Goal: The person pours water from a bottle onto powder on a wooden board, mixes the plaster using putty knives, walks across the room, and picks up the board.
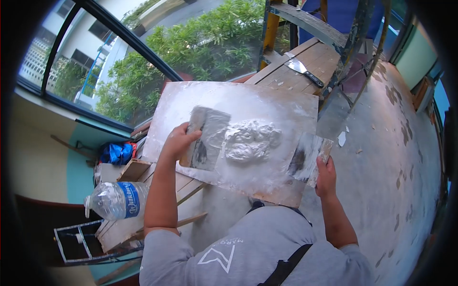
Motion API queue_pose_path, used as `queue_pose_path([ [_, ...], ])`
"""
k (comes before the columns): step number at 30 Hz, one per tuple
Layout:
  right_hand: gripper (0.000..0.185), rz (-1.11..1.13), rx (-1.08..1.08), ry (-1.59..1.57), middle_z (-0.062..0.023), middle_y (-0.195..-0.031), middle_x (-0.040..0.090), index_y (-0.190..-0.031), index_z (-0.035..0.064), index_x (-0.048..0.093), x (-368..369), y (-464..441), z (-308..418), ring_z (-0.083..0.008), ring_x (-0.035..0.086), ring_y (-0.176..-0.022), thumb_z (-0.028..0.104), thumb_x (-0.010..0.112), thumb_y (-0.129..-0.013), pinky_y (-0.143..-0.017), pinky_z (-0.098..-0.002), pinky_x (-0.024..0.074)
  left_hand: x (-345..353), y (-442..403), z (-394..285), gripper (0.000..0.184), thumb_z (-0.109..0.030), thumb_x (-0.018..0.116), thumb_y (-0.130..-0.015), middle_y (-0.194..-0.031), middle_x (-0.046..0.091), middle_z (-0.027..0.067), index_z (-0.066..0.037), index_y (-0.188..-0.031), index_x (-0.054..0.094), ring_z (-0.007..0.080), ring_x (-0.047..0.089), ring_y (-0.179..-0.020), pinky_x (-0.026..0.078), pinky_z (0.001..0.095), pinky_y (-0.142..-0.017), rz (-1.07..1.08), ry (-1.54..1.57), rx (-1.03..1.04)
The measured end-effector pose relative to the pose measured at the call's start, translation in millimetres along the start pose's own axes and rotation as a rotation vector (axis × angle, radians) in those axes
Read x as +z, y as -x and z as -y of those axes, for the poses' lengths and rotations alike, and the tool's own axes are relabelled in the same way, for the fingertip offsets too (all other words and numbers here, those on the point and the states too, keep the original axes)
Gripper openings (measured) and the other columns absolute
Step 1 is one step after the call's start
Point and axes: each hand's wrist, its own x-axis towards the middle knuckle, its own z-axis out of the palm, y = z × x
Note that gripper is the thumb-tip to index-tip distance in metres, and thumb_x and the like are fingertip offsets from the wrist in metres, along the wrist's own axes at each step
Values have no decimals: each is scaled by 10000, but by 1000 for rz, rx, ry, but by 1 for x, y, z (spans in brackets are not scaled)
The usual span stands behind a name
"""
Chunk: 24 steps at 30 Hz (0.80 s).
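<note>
A lumpy mound of wet white putty [250,142] lies on a large white-smeared board [176,102] in front of me. To its left, my left hand [181,140] grips the outer edge of a wide flat putty scraper [208,138], its face coated with grey-white putty. That blade reaches the mound's left side. On the other side, my right hand [326,175] is closed on the edge strip of a second wide putty scraper [305,156]. Its smeared metal blade points left over the board's right part, apart from the mound. Some fingers of both hands are hidden behind the tools.
A putty knife [303,69] with a black handle lies on wooden planks [272,74] beyond the board, beside a paint-spattered ladder [310,24]. A large water bottle [119,200] lies at left. Windows [109,57] stand behind; the floor [377,190] at right has debris and dark marks.
</note>
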Motion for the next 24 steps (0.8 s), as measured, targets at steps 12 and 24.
queue_pose_path([
  [12, 329, 52, -6, 84, -61, -1145, 617, -1312, 2, 505, -1, -10, 0, -131, 578, -1012, 182, 523, -1037, -909, -297, 469, 55, -55, 23, 461, -212, 719, -870, -1029, 693, 104, 48, -1234, 607, 177, 646, -892, 520, 322, -805, 106, -149, 25],
  [24, 370, -105, -31, 695, -149, -997, 645, -1173, -23, 556, 37, -57, -26, -239, 610, -916, 297, 581, -988, -848, -387, 476, 5, 81, 121, 347, -107, 642, -955, -1121, 672, 95, 9, -1271, 555, 194, 666, -966, 548, 357, -855, -283, 703, -124],
])
